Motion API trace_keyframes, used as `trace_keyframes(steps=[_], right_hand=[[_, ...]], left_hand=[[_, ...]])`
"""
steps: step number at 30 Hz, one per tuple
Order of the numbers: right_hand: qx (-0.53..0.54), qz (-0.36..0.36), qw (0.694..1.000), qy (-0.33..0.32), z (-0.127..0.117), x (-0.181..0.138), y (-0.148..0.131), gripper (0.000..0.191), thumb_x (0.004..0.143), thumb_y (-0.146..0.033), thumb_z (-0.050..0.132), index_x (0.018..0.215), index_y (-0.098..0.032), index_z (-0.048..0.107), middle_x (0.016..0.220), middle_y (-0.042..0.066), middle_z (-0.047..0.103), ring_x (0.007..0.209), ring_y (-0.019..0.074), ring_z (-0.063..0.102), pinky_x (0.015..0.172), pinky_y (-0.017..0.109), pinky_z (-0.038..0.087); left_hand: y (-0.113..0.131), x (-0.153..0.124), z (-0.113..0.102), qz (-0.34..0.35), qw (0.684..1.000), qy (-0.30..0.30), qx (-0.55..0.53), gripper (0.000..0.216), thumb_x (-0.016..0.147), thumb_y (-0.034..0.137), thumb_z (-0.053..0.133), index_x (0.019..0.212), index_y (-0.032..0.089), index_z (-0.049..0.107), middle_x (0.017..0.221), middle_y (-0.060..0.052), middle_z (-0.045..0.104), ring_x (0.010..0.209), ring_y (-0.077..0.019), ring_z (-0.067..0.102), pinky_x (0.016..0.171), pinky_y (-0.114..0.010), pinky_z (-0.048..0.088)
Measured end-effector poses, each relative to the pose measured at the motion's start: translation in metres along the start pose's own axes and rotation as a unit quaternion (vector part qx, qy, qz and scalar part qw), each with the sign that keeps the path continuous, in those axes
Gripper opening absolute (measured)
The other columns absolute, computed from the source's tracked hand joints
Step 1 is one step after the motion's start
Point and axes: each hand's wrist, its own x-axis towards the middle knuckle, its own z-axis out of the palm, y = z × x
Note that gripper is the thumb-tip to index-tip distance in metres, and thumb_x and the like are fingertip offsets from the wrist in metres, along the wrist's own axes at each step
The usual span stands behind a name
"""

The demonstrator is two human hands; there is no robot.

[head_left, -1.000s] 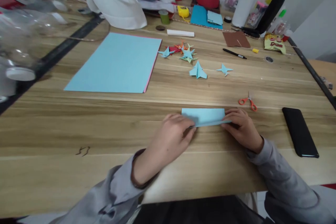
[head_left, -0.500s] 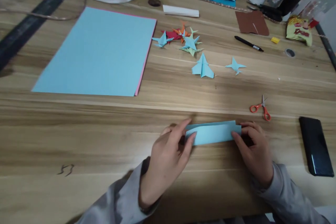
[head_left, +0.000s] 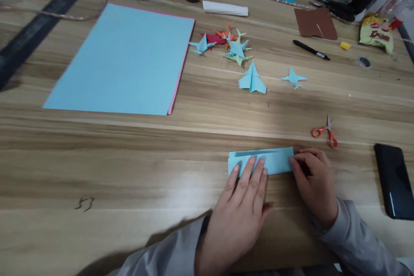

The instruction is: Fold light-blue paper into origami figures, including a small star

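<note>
Blue paper [head_left: 278, 164], folded lengthwise, lies under the flat left grip [head_left: 242, 209], right grip [head_left: 316, 183] pinching one end.

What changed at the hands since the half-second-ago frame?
The left hand let go of its pinch on the left end of the folded blue paper and shifted rightward; its fingers now lie spread across the paper, which looks flatter. The right hand stays at the right end. Scissors and phone stayed put on the table.
</note>
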Motion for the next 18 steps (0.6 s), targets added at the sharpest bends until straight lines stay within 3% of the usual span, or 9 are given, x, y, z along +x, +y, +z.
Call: trace_keyframes(steps=[3,9,18], right_hand=[[-0.009,0.001,1.0,0.003,0.0002,0.0008,0.0007,0.018,0.092,-0.032,0.057,0.079,-0.021,0.065,0.082,0.008,0.068,0.089,0.026,0.06,0.078,0.043,0.047],[-0.027,-0.016,1.0,0.002,-0.0024,0.0017,0.0042,0.019,0.092,-0.032,0.057,0.078,-0.021,0.064,0.08,0.007,0.067,0.085,0.0254,0.059,0.076,0.042,0.045],[-0.022,-0.015,1.0,0.009,-0.0016,0.0023,0.0085,0.021,0.092,-0.037,0.057,0.079,-0.022,0.064,0.081,0.007,0.066,0.082,0.0249,0.06,0.075,0.041,0.046]], left_hand=[[0.0014,-0.002,0.0018,-0.002,1.0,0.008,0.021,0.059,0.097,0.046,0.042,0.137,0.004,0.054,0.151,-0.019,0.045,0.145,-0.0317,0.037,0.122,-0.046,0.023],[0.0022,-0.0019,0.0008,-0.025,1.0,-0.018,0.001,0.068,0.094,0.053,0.045,0.141,0.005,0.05,0.154,-0.022,0.038,0.143,-0.0389,0.037,0.115,-0.051,0.033],[-0.0004,-0.0011,0.0005,-0.036,0.996,-0.067,-0.037,0.076,0.089,0.06,0.049,0.145,0.009,0.046,0.158,-0.02,0.032,0.146,-0.0421,0.03,0.116,-0.06,0.028]])
